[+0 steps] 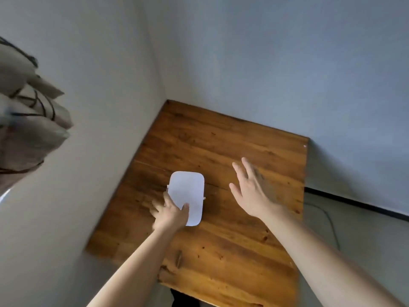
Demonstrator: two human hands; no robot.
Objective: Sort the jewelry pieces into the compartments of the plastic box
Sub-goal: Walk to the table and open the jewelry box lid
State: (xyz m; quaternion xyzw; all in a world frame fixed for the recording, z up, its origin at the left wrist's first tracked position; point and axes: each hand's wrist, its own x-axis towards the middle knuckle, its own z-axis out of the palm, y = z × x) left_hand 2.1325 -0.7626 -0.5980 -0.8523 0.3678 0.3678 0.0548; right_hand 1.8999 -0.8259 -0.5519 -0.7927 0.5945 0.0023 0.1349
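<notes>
left hand (171, 212) on plastic box (187, 193), wooden table (232, 251)

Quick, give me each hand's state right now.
Left hand: gripping the near corner of the white plastic box.
Right hand: open, fingers spread, holding nothing.

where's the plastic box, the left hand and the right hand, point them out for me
plastic box (188, 191): head view, on the middle of its closed white lid.
left hand (171, 214): head view, on the back of the hand gripping the box's near corner.
right hand (252, 191): head view, on the back of the open hand.
</notes>
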